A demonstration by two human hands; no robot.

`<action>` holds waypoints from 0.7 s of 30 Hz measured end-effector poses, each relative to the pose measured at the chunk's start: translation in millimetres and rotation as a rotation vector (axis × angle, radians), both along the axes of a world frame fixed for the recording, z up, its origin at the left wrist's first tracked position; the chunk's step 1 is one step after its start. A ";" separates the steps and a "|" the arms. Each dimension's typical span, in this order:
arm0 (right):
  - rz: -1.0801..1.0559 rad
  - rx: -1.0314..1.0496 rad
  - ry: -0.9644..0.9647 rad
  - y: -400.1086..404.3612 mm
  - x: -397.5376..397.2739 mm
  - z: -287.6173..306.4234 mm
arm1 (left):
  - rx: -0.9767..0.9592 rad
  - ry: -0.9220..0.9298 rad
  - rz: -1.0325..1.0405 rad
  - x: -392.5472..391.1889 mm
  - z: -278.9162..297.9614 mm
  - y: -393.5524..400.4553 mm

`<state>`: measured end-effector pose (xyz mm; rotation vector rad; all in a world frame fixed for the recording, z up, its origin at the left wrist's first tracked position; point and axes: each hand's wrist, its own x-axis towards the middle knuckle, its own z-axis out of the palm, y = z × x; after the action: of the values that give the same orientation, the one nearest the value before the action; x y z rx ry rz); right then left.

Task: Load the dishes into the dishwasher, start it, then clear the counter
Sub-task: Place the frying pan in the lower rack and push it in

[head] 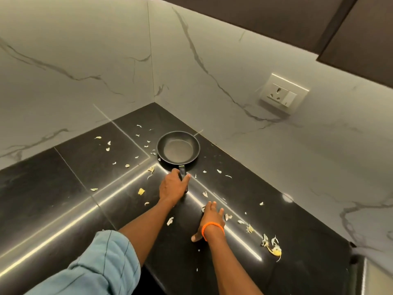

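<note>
Head view: left hand (173, 186) has its fingers wrapped around the black handle of the frying pan (178, 149); pan sits flat on the dark surface (63, 188) near the back corner, just off the marble backsplash (234, 71); looks empty, interior dark, maybe a faint residue, hard to say. Right hand (210, 218) is apart from the pan, fingers spread and holding nothing, palm down low over the surface; thumb seems to touch it, rest unclear; orange band (212, 227) on the wrist.

Step, my read: collecting the pan for the dishwasher, so the loading phase; surface clearing not begun, since pale peel scraps (273, 245) lie scattered all over, densest at the right front edge.

Next move calls for: a firm handle grip, a level lift clear of the wall, then a carry toward the dishwasher; scraps lie just beside the pan base, so a straight lift beats a drag.

Hidden or unclear: dishwasher not in frame; other dishes not in frame; most of the handle is covered by the left hand, only its stub near the pan and its tip show; front edge of the surface is cut off behind the blue sleeve (95, 262); wall socket (284, 93) visible, switch position unreadable.
</note>
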<state>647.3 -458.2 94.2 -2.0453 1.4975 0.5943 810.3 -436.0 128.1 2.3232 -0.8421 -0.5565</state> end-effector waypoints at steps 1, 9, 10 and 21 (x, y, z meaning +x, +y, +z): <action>0.001 0.005 0.015 -2.6 2.8 0.3 | 0.033 0.024 0.006 0.6 -0.3 -10.3; 0.026 0.067 -0.002 -20.0 4.1 -4.4 | 0.215 0.190 0.188 -7.8 -16.4 -49.5; 0.025 0.071 -0.004 -21.6 4.9 -3.5 | 0.204 0.197 0.228 -8.1 -16.9 -50.1; 0.062 0.060 0.017 -25.8 6.6 0.8 | 0.159 0.064 0.372 38.8 8.2 4.9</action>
<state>653.8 -484.1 94.9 -2.0515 1.4133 0.6737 849.1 -431.1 136.4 2.5086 -0.3310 -0.5455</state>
